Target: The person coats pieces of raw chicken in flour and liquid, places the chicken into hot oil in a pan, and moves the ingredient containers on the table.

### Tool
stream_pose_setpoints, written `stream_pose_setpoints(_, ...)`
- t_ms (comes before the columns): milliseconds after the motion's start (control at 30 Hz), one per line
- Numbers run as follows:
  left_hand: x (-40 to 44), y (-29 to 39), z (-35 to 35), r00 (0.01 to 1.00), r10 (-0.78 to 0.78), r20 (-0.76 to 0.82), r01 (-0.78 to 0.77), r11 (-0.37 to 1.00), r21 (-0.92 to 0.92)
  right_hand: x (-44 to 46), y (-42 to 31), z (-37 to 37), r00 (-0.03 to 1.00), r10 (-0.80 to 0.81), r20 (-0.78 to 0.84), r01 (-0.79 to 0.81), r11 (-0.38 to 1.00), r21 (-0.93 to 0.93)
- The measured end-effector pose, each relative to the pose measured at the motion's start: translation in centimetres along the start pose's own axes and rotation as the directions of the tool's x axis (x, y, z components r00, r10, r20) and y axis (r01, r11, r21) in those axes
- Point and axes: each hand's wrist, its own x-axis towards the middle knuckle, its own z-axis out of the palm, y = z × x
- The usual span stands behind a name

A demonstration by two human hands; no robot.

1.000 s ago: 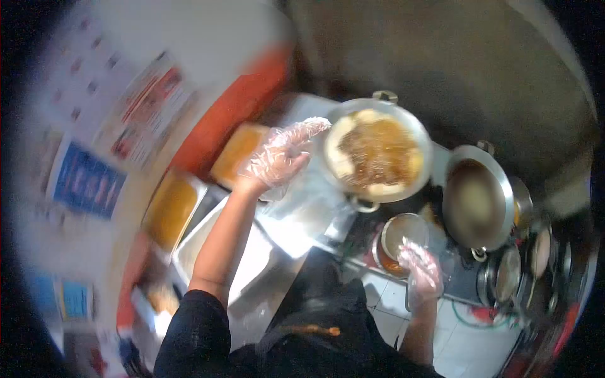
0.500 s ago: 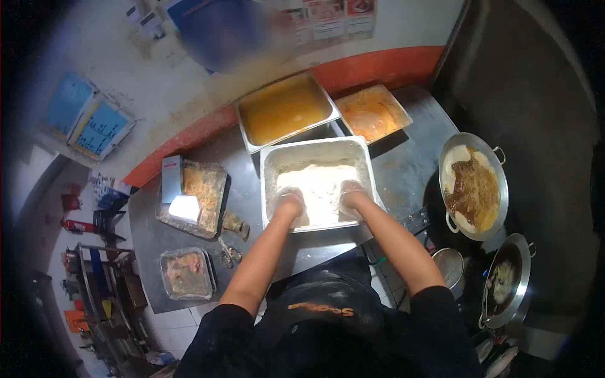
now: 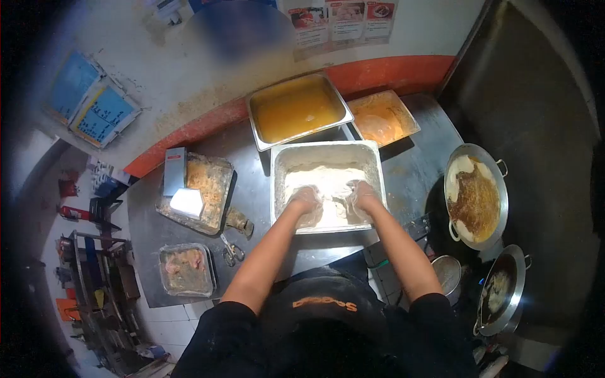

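Observation:
A deep rectangular metal pan (image 3: 280,148) holds white, flour-like powder (image 3: 331,179), brightly lit and lumpy between the hands. Both hands are inside it and look whitish, with loose clear covering or powder on them. My left hand (image 3: 305,205) is in the powder at the near left part of the pan. My right hand (image 3: 361,200) faces it from the near right part, with a gap between the two. Powder and glare hide most of the fingers, so their grip is not clear. Whether pieces of food lie under the powder cannot be seen.
Behind stand a pan of yellow-brown liquid (image 3: 296,110) and an orange-coated tray (image 3: 381,120). Left are a crumb-filled tray (image 3: 211,189), scissors (image 3: 232,251) and a container of raw meat pieces (image 3: 187,269). Right are two woks, one with foaming oil (image 3: 476,198), one lower (image 3: 501,293), and a strainer (image 3: 446,274).
My hands have shifted away from the side walls, slightly inward and up through the powder, which is now more disturbed between them. The whole view has tilted a little.

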Motion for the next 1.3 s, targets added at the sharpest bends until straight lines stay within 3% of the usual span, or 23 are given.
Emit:
stream_pose_setpoints(33, 1.2, -0.9, 1.1, 0.999, 0.008, 0.05, -0.015, 0.99, 0.139, -0.3, 0.0, -0.1, 0.99, -0.007, -0.144, 0.018, 0.997, 0.074)
stream_pose_setpoints(67, 2.4, -2.0, 2.4, 0.995, 0.009, 0.097, -0.035, 0.962, 0.272, -0.2, 0.3, 0.5, 0.989, -0.004, -0.147, 0.015, 0.997, 0.072)
stream_pose_setpoints(167, 3.5, -4.4, 3.8, 0.994, 0.108, -0.009, -0.103, 0.972, 0.211, 0.6, -0.5, 1.2, 0.955, 0.077, -0.287, -0.077, 0.997, 0.011)
stream_pose_setpoints(200, 3.6, -4.7, 4.0, 0.994, 0.106, -0.009, -0.102, 0.972, 0.211, 0.6, -1.0, 0.9, 0.951, 0.118, -0.287, -0.062, 0.978, 0.198)
stream_pose_setpoints(233, 1.1, -2.0, 0.9, 1.0, 0.006, -0.031, -0.007, 0.999, -0.038, 0.3, -2.0, 0.1, 0.947, 0.16, -0.28, -0.044, 0.924, 0.379)
stream_pose_setpoints(267, -0.4, -0.2, -1.3, 0.995, -0.095, -0.029, 0.083, 0.955, -0.286, 0.1, -2.5, -0.4, 0.946, 0.16, -0.282, -0.043, 0.924, 0.38)
stream_pose_setpoints(300, -0.8, 0.0, -1.7, 0.996, -0.088, -0.025, 0.078, 0.957, -0.278, -0.2, -2.7, -0.8, 0.954, -0.008, -0.301, 0.12, 0.926, 0.357)
stream_pose_setpoints(333, -1.3, -0.1, -1.8, 0.996, -0.09, -0.022, 0.054, 0.753, -0.656, -0.7, -3.0, -1.2, 0.933, -0.179, -0.313, 0.282, 0.902, 0.326)
stream_pose_setpoints(367, -1.8, 0.0, -2.0, 0.996, -0.091, -0.017, 0.022, 0.41, -0.912, -1.2, -3.8, -1.8, 0.932, -0.174, -0.317, 0.279, 0.903, 0.326)
stream_pose_setpoints(400, -2.0, 0.4, -2.2, 0.996, -0.087, -0.018, 0.02, 0.412, -0.911, -1.7, -4.7, -2.3, 0.952, -0.141, -0.273, 0.235, 0.907, 0.35)
stream_pose_setpoints(433, -2.2, 0.7, -2.6, 0.993, -0.086, -0.076, -0.018, 0.537, -0.843, -1.8, -5.2, -2.5, 0.967, -0.11, -0.228, 0.191, 0.908, 0.372)
stream_pose_setpoints(467, -2.4, 0.9, -2.8, 0.988, -0.08, -0.133, -0.049, 0.652, -0.757, -1.5, -5.0, -2.1, 0.949, -0.16, -0.273, 0.263, 0.878, 0.399)
stream_pose_setpoints(500, -2.5, 1.0, -2.8, 0.988, -0.082, -0.133, -0.048, 0.652, -0.757, -1.5, -5.2, -2.0, 0.949, -0.161, -0.273, 0.264, 0.878, 0.4)
stream_pose_setpoints(567, -2.5, 1.2, -2.2, 0.921, 0.078, -0.381, -0.279, 0.816, -0.507, -1.4, -5.7, -1.7, 0.983, -0.132, -0.126, 0.172, 0.902, 0.395)
stream_pose_setpoints(700, -2.6, 1.7, -1.7, 0.868, 0.024, -0.496, -0.381, 0.673, -0.634, -1.3, -5.1, -1.6, 0.98, -0.164, -0.116, 0.198, 0.876, 0.44)
stream_pose_setpoints(767, -3.2, 2.2, -2.2, 0.882, -0.003, -0.471, -0.358, 0.645, -0.675, -1.2, -4.7, -1.2, 0.997, -0.077, -0.002, 0.05, 0.627, 0.777)
stream_pose_setpoints(800, -3.5, 2.6, -2.4, 0.883, -0.005, -0.469, -0.356, 0.644, -0.677, -1.3, -4.5, -0.9, 0.997, -0.076, 0.0, 0.048, 0.627, 0.777)
stream_pose_setpoints(867, -4.6, 4.6, -3.5, 0.863, -0.053, -0.503, -0.239, 0.833, -0.498, -2.1, -5.4, -1.7, 0.999, -0.036, -0.021, 0.041, 0.73, 0.682)
stream_pose_setpoints(967, -4.5, 5.1, -3.3, 0.833, -0.04, -0.552, -0.285, 0.824, -0.49, -2.1, -5.8, -1.7, 0.977, -0.064, -0.204, 0.161, 0.851, 0.501)
stream_pose_setpoints(1100, -3.3, 2.0, -2.3, 0.794, 0.037, -0.606, -0.419, 0.757, -0.502, 0.0, -2.3, 0.7, 0.991, 0.024, -0.135, 0.071, 0.75, 0.658)
stream_pose_setpoints(1167, -4.2, 1.9, -3.7, 0.753, -0.13, -0.645, -0.3, 0.805, -0.512, -0.2, -2.0, 0.1, 0.972, 0.084, -0.221, 0.089, 0.736, 0.671)
stream_pose_setpoints(1233, -4.9, 1.6, -3.7, 0.703, -0.127, -0.699, -0.258, 0.871, -0.418, -0.5, -1.1, 0.3, 0.969, 0.122, -0.216, 0.056, 0.742, 0.668)
stream_pose_setpoints(1300, -4.5, 0.3, -3.4, 0.774, -0.151, -0.615, -0.109, 0.925, -0.364, -0.3, 0.5, 1.4, 0.968, 0.09, -0.236, -0.05, 0.984, 0.171)
